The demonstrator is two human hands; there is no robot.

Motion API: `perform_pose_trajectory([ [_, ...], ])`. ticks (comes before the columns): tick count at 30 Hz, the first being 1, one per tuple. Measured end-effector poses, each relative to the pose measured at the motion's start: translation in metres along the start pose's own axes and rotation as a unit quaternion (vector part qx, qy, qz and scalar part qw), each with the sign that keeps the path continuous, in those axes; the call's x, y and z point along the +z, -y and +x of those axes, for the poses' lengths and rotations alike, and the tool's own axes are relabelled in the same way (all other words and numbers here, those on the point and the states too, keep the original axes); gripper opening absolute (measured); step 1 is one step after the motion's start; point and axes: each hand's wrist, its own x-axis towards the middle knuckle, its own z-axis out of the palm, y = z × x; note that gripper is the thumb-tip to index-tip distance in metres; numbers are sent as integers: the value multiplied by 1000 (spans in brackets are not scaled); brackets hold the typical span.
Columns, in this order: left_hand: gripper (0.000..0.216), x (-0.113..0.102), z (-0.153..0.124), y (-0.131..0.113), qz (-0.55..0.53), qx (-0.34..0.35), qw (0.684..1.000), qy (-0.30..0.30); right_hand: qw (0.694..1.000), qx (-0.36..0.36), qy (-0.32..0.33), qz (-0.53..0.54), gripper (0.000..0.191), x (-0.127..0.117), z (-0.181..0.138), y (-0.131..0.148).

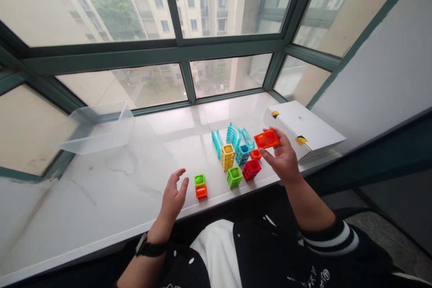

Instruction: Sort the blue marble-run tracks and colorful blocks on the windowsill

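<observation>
My right hand [283, 157] grips an orange toy block [267, 139] between thumb and fingers, raised above the sill. My left hand [174, 193] holds nothing, its thumb and fingers apart. Just right of it, a green block [200, 179] and an orange block [201, 191] sit against each other. Farther right stand a yellow block stack [228, 157], a green block stack [234, 177], a red block stack [251, 169] and a blue block stack [243, 155]. A small orange block [255, 154] lies below the held one. Behind them are several translucent turquoise track pieces [233, 136].
The blocks stand on a white marbled windowsill [135, 180]. A clear plastic bin [101, 128] is at the far left. A white box [303, 126] with yellow-and-black tabs stands at the right, near the wall. Green-framed windows [182, 49] border the back.
</observation>
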Motion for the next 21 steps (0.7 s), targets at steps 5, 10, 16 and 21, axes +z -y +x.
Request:
perform_pose_trajectory([
  [5, 43, 19, -1, 60, 80, -20, 997, 9, 989, 94, -80, -86, 85, -40, -10, -72],
  [10, 40, 35, 0, 77, 148, 56, 987, 8, 969, 193, -75, -137, 87, -43, -32, -121],
  [16, 40, 37, 0, 84, 172, 73, 982, 15, 972, 189, -22, -141, 81, -25, -34, -146],
  [21, 41, 36, -1, 82, 177, 68, 982, 21, 972, 170, 24, -163, 76, -13, -29, -170],
])
